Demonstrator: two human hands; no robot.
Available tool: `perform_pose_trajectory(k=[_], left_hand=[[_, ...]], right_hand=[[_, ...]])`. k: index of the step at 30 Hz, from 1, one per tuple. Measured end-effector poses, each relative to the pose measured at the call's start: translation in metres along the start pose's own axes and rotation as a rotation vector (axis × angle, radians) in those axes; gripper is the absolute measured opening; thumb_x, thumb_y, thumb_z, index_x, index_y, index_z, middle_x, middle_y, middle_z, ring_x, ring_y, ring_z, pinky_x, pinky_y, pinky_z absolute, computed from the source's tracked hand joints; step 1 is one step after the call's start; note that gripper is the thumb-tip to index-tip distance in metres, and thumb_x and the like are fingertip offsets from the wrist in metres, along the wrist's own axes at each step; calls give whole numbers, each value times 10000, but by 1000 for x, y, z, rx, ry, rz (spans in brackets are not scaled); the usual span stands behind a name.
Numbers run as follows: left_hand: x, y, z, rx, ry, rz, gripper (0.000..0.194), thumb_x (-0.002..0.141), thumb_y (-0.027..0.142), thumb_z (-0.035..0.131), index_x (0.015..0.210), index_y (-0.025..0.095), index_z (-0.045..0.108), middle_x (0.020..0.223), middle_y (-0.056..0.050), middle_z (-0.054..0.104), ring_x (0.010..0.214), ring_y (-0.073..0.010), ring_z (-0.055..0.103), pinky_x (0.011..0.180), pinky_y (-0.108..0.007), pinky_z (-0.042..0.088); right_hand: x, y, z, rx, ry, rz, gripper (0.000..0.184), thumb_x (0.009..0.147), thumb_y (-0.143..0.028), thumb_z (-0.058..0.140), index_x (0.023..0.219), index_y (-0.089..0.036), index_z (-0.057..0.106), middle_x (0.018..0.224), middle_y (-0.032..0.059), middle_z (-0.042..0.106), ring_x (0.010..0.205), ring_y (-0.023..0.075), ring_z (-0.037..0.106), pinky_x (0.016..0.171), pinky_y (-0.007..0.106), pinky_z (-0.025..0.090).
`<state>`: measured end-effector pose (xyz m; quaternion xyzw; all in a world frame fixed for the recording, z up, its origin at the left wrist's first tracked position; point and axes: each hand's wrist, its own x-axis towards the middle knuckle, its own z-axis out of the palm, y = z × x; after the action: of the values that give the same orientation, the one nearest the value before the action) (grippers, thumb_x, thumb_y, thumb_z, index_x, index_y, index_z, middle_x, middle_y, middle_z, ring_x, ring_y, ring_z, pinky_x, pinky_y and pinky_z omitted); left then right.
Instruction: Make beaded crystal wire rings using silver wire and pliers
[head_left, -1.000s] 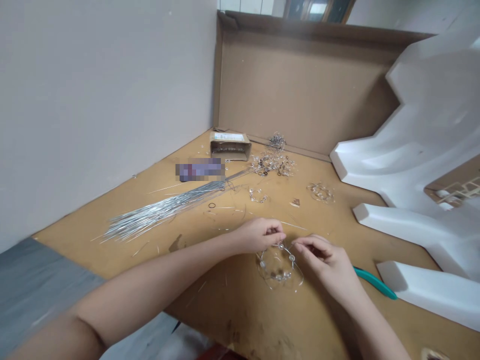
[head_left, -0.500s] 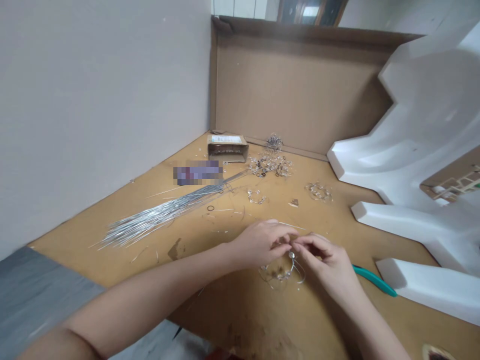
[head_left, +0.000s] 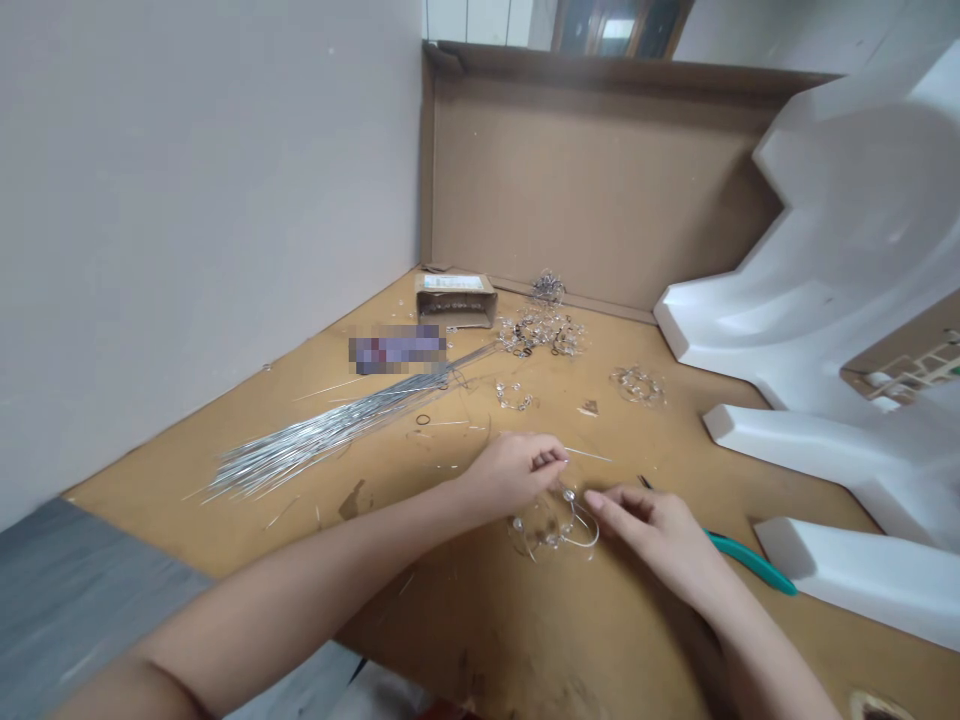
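Near the front of the board, my left hand (head_left: 525, 468) is pinched closed on a thin wire ring strung with clear beads (head_left: 553, 541). The ring hangs below my fingertips, with a loose wire loop on its right side. To the right, my right hand (head_left: 656, 530) is apart from the ring, its thumb stretched out and the other fingers curled, with nothing visible between them. A pair of pliers with a teal handle (head_left: 750, 562) lies beneath and beside that hand, which hides its middle part. A single straight wire (head_left: 587, 454) lies just beyond my left fingertips.
A bundle of straight wires (head_left: 322, 435) lies at left. Behind it are a blurred purple item (head_left: 397, 350) and a small open carton (head_left: 456, 283). Several beaded rings (head_left: 540, 330) are heaped at the back, with others (head_left: 637, 384) nearer. White molded foam (head_left: 795, 440) borders the right.
My hands have moved apart. The left drew slightly left with the beaded ring, while the right let go and its fingertips separated from the left hand's. The pliers stayed in place.
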<state>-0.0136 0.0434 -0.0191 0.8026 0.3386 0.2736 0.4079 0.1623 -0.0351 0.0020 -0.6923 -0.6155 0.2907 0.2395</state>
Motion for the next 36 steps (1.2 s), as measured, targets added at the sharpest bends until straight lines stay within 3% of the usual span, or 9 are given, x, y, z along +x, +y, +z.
perform_pose_trajectory(k=[3,7,16,25,31,36], left_hand=[[1,-3,1,-102,21,0,171,796,292,449,843,173,562,718,7,619,648,-98,586,601,-204,458],[2,-2,2,-203,41,-9,136,777,265,471,831,165,545,702,2,610,640,-106,599,602,-218,473],[5,1,-1,-357,25,-63,74,738,179,502,807,152,501,693,-11,597,644,-125,616,619,-254,482],[3,4,-11,-386,-87,-63,204,725,88,456,903,157,526,738,-8,600,647,-90,580,625,-233,476],[2,8,-13,-389,-77,-70,166,734,109,461,876,145,538,723,-7,591,621,-83,570,603,-219,470],[2,7,-14,-386,-83,-64,163,735,123,464,878,148,540,723,0,587,609,-82,568,585,-215,460]], right_hand=[[-1,0,4,-36,-166,10,407,683,-564,505,541,-185,545,501,-35,443,502,107,372,459,225,265],[2,2,13,44,-225,18,367,688,-517,522,539,-181,517,496,-47,387,496,94,324,464,226,239],[12,14,22,416,-95,48,180,639,-343,615,611,-180,542,581,-29,534,573,115,476,583,241,370],[9,2,10,974,-80,151,207,670,-345,648,699,-197,507,720,36,653,775,187,593,758,325,403],[9,1,6,955,-71,151,191,670,-327,635,735,-191,518,658,21,628,643,147,552,666,282,399],[6,-1,6,905,-85,135,265,658,-320,611,874,-182,543,682,23,612,667,156,548,641,272,400]])
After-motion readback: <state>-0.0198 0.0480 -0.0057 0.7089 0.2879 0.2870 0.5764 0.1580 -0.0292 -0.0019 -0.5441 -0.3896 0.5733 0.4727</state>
